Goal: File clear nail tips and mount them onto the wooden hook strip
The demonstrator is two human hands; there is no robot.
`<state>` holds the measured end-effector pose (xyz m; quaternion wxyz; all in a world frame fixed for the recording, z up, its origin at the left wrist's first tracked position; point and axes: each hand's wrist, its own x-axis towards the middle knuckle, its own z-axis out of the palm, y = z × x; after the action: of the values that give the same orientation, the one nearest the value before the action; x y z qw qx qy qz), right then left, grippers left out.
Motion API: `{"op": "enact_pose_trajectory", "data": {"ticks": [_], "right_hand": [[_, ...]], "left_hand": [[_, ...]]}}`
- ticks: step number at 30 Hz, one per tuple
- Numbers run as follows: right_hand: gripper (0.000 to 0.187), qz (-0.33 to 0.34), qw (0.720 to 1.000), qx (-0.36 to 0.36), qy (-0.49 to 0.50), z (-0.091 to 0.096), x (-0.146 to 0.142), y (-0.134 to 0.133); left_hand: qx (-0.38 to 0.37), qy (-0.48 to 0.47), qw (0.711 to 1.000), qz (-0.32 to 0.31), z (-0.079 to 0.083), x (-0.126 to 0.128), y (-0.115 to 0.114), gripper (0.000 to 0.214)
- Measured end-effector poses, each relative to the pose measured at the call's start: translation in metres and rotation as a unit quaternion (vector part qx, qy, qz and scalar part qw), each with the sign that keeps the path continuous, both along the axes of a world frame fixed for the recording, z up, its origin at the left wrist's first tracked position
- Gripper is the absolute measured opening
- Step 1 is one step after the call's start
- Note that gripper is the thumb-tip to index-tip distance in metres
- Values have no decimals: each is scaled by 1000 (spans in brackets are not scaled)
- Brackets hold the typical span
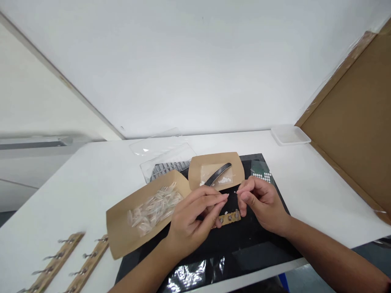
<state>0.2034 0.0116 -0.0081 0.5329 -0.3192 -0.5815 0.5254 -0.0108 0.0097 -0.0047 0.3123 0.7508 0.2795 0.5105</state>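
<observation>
My left hand [198, 217] is closed in a pinch above the black mat, with a tiny pale piece just showing at its fingertips, too small to name. Facing it, my right hand [263, 203] also pinches, and a very small speck shows at its fingertips. A narrow gap separates the two hands. Below them lies a short wooden strip [229, 217] with small round metal-looking pieces along it and a clear nail tip upright at its right end. The left fingers partly cover this strip. A small white dot [226, 213] sits beside it.
Clear nail tips [155, 207] fill a cardboard tray [117, 228]. A second tray [240, 167] holds a dark curved nail file [218, 174] and white bits. Around them are a sheet of white dots [262, 176], a clear box [171, 162], a plastic container [290, 135] and wooden racks [58, 264].
</observation>
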Motion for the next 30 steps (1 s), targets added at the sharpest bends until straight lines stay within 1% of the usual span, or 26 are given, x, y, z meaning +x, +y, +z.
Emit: {"op": "enact_pose_trajectory", "data": {"ticks": [3,7,12,16,22,30], "right_hand": [[31,49,997,-45,37,0,-1,-1],[31,102,986,-94,89,-3,-2,-3],[30,139,975,-115,129,-6,-4,-5],[28,143,976,-109,123,-6,-4,-4],[29,118,984,-95,94,-4,-1,-3],[33,123,983,-101,86,-2,-4,-4]], "left_hand": [[-17,6,1000,-2,0,0,-1,27],[-39,2,999,-8,-2,1,-2,28],[-80,-32,996,-38,-5,4,-4,31],[-124,-60,989,-62,-5,6,-6,31],[-187,-78,976,-83,-2,7,-8,24],[-254,-102,958,-88,-2,7,-8,16]]}}
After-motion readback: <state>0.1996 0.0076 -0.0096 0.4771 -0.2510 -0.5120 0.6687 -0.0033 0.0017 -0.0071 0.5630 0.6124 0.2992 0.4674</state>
